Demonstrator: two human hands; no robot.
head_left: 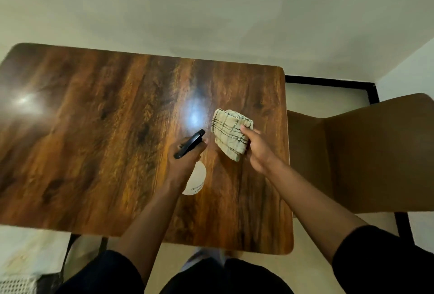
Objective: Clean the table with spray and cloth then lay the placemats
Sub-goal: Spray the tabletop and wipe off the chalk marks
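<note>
A person is standing at the near edge of a glossy wood-grain surface (94,129) and reaching both arms out over its right half. The left hand (185,159) is wrapping its grip around the neck of a spray bottle (195,181), fingers curled tight around it, with the black spray head (190,143) sticking out above the knuckles and pointing away toward the far side. The bottle's white body is showing below the wrist, some dark lettering on it too blurred to read; whether its base is touching the surface cannot be told. The right hand (257,150) is pinching a folded cream cloth (231,132) with a dark checked pattern, thumb on top and fingers underneath, its grip closed on the cloth's near right edge. The cloth is hanging just beside the spray head, near the right edge of the surface. A bright bluish glare is sitting on the wood just beyond the spray head. A brown chair (375,152) is standing to the right, close against the surface's right side. Dark sleeves (385,260) are covering both upper arms.
</note>
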